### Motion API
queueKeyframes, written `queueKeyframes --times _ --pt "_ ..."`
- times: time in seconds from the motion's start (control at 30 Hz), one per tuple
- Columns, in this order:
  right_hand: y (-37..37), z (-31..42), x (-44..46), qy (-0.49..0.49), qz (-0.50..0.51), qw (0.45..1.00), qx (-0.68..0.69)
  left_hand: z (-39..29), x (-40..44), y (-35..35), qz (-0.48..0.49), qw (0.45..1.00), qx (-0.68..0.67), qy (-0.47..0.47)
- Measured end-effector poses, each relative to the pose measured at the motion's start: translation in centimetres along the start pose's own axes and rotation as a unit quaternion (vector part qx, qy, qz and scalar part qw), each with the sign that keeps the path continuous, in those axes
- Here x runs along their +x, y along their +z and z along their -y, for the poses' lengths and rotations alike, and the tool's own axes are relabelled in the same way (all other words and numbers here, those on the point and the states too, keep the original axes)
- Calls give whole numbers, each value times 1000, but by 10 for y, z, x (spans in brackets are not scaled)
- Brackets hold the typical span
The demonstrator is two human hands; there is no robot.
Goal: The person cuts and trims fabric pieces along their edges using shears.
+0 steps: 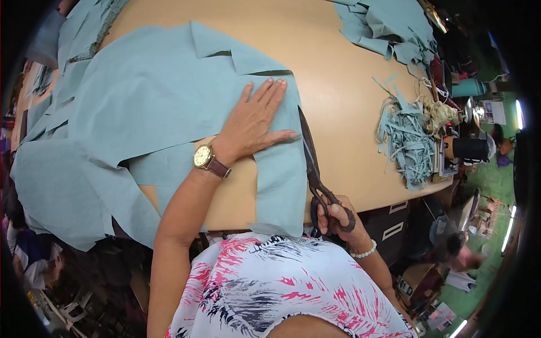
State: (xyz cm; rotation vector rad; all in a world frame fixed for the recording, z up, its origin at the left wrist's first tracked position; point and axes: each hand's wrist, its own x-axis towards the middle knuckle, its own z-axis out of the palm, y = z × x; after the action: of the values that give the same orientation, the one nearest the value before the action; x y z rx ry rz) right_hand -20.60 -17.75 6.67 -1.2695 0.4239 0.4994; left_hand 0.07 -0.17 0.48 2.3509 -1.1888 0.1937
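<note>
Light blue-green fabric (152, 96) is spread over the table, with a narrow part running down toward my body. My left hand (256, 121) lies flat on this part, fingers stretched out and thumb pointing at its right edge. A watch (202, 156) is on that wrist. Large dark scissors (313, 169) are in my right hand (338, 217), whose fingers are wrapped round the handles. Their blades run along the fabric's right edge, pointing away from me. How far the blades are apart is hard to make out.
A pile of thin fabric strips (407, 138) lies at the table's right side, beside a tangle of cream thread (439, 115). More blue-green fabric pieces (383, 25) are at the far right. The tan tabletop (338, 129) ends close to my body.
</note>
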Motion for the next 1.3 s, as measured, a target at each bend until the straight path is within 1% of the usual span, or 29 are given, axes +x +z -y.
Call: queueKeyframes --times 0.1,0.4,0.6,0.8,1.3 --pt "0 -4 -1 10 -9 1000 -14 0 1 0 4 1000 0 -2" --pt "4 3 16 -14 -4 997 79 0 1 -5 3 1000 -20 -3" --pt "1 6 20 -5 -11 997 81 -1 1 -6 18 999 -28 -10" --pt "2 2 19 -21 -12 995 95 -1 0 -6 20 999 -29 -13" --pt "-2 -1 20 5 -21 996 82 -3 2 -7 29 999 -32 -17"
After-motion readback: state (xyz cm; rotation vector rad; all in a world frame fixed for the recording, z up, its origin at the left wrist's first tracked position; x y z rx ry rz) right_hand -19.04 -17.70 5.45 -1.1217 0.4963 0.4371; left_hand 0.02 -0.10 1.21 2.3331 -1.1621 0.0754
